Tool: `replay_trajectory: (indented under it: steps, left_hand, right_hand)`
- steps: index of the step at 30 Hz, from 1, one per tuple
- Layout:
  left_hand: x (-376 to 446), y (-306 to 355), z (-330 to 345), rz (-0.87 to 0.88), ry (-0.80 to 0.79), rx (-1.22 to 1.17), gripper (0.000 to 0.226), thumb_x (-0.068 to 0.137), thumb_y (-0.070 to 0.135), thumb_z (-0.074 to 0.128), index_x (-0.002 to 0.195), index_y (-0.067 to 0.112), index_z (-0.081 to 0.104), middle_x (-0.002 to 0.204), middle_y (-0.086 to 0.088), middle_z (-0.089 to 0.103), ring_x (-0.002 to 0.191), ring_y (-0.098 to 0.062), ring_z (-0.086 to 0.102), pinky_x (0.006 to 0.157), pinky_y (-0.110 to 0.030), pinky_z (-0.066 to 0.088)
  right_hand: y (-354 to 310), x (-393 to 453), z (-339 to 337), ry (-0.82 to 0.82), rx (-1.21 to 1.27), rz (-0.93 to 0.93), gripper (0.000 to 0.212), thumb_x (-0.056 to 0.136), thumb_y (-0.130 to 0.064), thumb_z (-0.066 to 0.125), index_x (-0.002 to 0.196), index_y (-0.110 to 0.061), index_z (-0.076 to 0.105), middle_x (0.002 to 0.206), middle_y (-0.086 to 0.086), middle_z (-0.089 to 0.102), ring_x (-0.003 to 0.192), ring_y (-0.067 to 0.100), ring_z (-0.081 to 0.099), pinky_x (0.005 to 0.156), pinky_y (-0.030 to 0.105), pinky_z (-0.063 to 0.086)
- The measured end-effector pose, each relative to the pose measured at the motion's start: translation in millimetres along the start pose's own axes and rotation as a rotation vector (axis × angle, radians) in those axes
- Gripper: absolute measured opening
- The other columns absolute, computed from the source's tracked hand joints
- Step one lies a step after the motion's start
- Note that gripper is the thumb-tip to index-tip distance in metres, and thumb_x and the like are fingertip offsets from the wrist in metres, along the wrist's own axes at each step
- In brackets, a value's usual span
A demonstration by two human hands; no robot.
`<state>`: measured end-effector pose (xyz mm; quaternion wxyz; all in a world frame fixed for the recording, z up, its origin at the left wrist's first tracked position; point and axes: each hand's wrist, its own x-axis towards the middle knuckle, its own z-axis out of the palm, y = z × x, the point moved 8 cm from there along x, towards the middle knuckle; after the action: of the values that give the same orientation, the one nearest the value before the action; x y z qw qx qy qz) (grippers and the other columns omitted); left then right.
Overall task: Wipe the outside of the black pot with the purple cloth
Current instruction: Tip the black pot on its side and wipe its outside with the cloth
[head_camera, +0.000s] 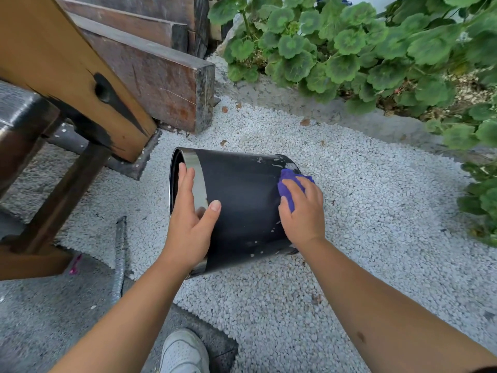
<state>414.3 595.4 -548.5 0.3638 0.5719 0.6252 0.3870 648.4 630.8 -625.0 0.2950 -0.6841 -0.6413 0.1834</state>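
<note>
Gravel (349,211) carries the black pot (242,200) on its side, mouth toward the gravel's left edge. My left hand (192,219) lies flat on the shiny rim (195,164), fingers straight. My right hand (302,208) clutches the purple cloth (289,183) against the pot's base end.

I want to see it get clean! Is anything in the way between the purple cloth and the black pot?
Nothing visible. The right hand presses the crumpled purple cloth straight against the round black pot, which lies on its side.
</note>
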Motion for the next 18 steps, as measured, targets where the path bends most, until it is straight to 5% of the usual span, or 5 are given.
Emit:
replay_trajectory:
  steps: [4,8,11,14,18]
  left_hand:
    - [0,1,5,-0.018,-0.006,-0.033,0.077,0.087,0.052,0.05,0.151,0.043,0.008,0.157,0.037,-0.007,0.143,0.017,0.0,0.099,-0.008,0.029]
    - [1,-3,5,-0.006,0.001,-0.001,0.081,0.089,0.052,0.05,0.156,0.037,0.007,0.159,0.035,-0.007,0.144,0.016,0.001,0.101,-0.02,0.033]
    - [1,-5,4,-0.005,0.009,0.004,0.08,0.09,0.052,0.05,0.156,0.037,0.008,0.159,0.034,-0.006,0.143,0.017,0.001,0.099,-0.018,0.033]
    - [2,-4,5,-0.004,0.012,-0.002,0.08,0.089,0.052,0.05,0.156,0.035,0.009,0.157,0.037,-0.005,0.142,0.018,0.002,0.1,-0.02,0.033]
    - [4,0,8,-0.007,0.005,-0.01,0.083,0.087,0.053,0.05,0.157,0.031,0.01,0.156,0.039,-0.005,0.143,0.017,0.002,0.1,-0.02,0.033]
  right_hand:
    - [7,20,-10,-0.05,0.03,0.041,0.039,0.086,-0.016,0.06,0.125,-0.018,0.064,0.131,0.002,0.06,0.119,0.025,0.05,0.102,0.032,0.038]
    - [23,26,-43,0.236,0.71,0.548,0.039,0.077,-0.025,0.058,0.116,-0.031,0.062,0.106,-0.025,0.063,0.092,-0.012,0.059,0.078,0.005,0.043]
    - [2,39,-42,0.292,1.141,0.675,0.031,0.072,-0.015,0.058,0.1,-0.023,0.067,0.102,0.002,0.069,0.092,0.017,0.068,0.081,0.036,0.056]
    - [-40,45,-18,0.071,1.522,0.746,0.022,0.071,-0.011,0.059,0.089,-0.016,0.07,0.099,0.014,0.071,0.097,0.038,0.067,0.078,0.055,0.056]
    - [-60,29,4,-0.162,1.403,0.745,0.019,0.073,-0.014,0.057,0.086,-0.018,0.07,0.101,0.014,0.07,0.103,0.041,0.065,0.088,0.068,0.048]
